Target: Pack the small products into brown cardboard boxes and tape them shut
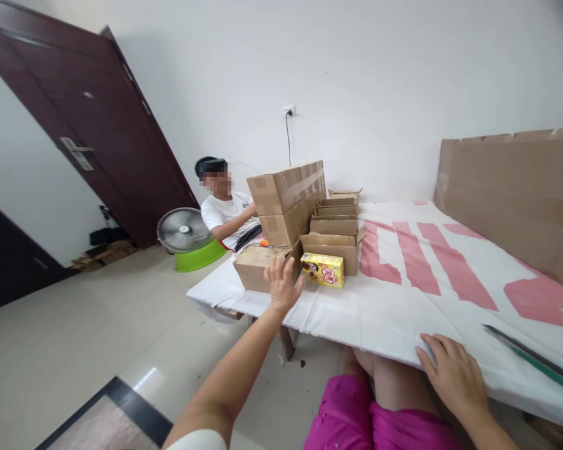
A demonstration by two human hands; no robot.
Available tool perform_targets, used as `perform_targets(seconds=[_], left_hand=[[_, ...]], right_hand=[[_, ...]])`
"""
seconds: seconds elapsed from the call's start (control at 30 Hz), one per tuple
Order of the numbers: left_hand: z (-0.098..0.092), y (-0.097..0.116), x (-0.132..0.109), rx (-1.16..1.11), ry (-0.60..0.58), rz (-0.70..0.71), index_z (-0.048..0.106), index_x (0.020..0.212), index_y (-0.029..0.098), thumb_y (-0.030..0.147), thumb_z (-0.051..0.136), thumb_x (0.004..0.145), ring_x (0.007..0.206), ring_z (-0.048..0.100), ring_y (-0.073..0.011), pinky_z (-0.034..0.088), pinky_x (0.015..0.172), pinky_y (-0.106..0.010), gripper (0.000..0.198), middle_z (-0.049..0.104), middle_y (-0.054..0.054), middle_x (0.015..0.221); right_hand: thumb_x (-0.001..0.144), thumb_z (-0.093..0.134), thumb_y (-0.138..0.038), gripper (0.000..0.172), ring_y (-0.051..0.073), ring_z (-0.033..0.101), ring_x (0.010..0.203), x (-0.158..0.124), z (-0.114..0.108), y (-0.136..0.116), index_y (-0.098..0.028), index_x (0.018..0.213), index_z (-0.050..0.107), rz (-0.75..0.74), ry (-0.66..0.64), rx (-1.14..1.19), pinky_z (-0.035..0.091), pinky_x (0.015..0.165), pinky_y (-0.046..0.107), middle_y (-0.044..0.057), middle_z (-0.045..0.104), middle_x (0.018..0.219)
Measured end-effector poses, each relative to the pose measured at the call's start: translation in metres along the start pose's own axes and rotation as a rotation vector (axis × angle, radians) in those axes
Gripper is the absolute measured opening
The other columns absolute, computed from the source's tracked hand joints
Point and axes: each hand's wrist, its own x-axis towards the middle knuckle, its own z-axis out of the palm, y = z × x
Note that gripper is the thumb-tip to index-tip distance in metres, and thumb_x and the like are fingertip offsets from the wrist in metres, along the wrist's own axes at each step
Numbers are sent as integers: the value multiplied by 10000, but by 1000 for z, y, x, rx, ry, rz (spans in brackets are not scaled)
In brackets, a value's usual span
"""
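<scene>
My left hand [283, 281] reaches to the near end of a closed cardboard box [253, 267], its fingers spread at the box's right side. Whether the fingertips press on the cardboard I cannot tell. Just right of that hand stands a small yellow printed carton [323, 270], in front of a row of open-topped cardboard boxes [334, 249]. My right hand [453, 369] rests on the table's near edge with fingers apart and nothing in it.
Taped cardboard boxes [281, 199] are stacked two high at the table's left side. A co-worker [228, 215] sits behind them, near a fan [184, 229]. A dark and green strip [535, 359] lies at right on the white cloth [394, 322]. A large cardboard panel [511, 194] stands behind.
</scene>
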Motion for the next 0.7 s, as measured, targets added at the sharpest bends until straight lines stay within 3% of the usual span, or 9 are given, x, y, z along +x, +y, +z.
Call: perform_targets(seconds=[0.1,0.2,0.37,0.53,0.63,0.7], left_hand=[[-21,-35,22,59,-40,-293,377,1379,246,595,607,721,1416,67,-423,184,1084,-609,779,116,-116,1561],[-27,-64,30,18,-164,-392,433,1333,246,635,618,690,1391,220,-394,242,1097,-534,774,174,-134,1541],[-32,-80,13,0,-120,-331,409,1329,199,547,569,774,1381,287,-325,301,1102,-447,675,187,-154,1521],[-63,-90,-14,26,-150,-189,414,1312,209,476,519,811,1315,401,-278,368,1074,-407,578,299,-116,1471],[-83,-79,-32,66,-175,-59,435,1297,197,461,532,803,1295,413,-276,361,1078,-402,569,366,-117,1426],[-90,-58,-44,89,-194,6,459,1284,213,478,564,782,1278,414,-288,359,1073,-411,577,396,-107,1405]], right_hand=[[880,433,-417,352,265,567,911,0,0,-1,-186,1057,632,12,-3,2,449,752,406,101,628,987],[883,427,-414,353,265,567,910,0,1,0,-183,1053,634,4,1,-2,449,754,405,102,629,981],[886,428,-406,341,263,567,918,-1,2,0,-190,1052,632,-2,12,-6,446,761,402,101,628,983],[892,417,-408,348,259,566,906,-1,1,-1,-184,1055,627,-7,5,-23,444,759,397,100,629,986],[892,418,-403,348,259,565,899,0,0,-2,-178,1053,630,1,-1,-29,444,754,396,102,630,987],[887,425,-399,349,262,566,902,0,0,-2,-173,1054,633,5,0,-24,446,754,401,106,629,990]])
